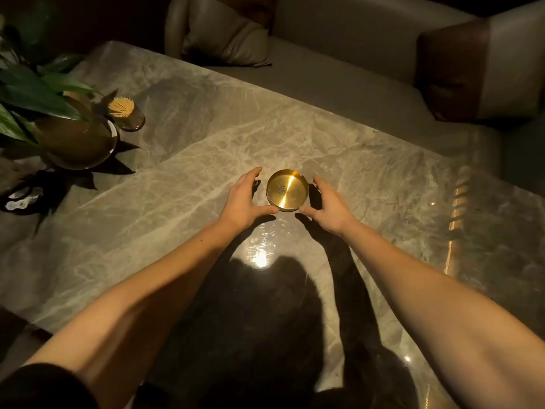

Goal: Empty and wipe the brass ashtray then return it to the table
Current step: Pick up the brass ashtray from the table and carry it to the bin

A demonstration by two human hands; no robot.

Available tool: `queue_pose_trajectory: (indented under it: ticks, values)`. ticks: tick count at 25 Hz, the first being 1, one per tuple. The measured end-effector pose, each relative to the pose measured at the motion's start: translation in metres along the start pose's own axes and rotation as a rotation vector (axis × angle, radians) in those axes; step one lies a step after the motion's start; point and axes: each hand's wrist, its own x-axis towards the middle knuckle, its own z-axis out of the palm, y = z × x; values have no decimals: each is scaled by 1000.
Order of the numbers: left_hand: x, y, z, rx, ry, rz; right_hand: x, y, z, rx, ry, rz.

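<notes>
From the head camera, the brass ashtray (287, 190) sat upright on the marble table (383, 178), with a small speck of ash on its floor. The left hand (244, 199) and right hand (328, 206) flanked it, fingers spread, thumbs almost at its near wall, neither gripping. It looked rigid, fairly heavy and slick; the side wall seemed the best hold.

plant (26, 93): cropped left | ashtray (287, 190) specks: too small to identify
</notes>
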Motion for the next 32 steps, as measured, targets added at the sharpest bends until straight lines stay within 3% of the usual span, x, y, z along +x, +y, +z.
queue_pose_trajectory:
  ticks: [8,14,18,23,32]
  values:
    - [20,-13,18,39,-100,-21,23,2,10,1,-26,2]
    - [26,-9,24,106,-39,31,27,9,12,16,-14,-26]
    - [20,-5,25,30,-51,37,21,20,8,32,-3,-45]
    - [3,14,29,-226,-65,53,-8,33,-10,142,104,-92]
    - [-33,84,101,-268,-139,188,-95,91,-54,382,339,-92]
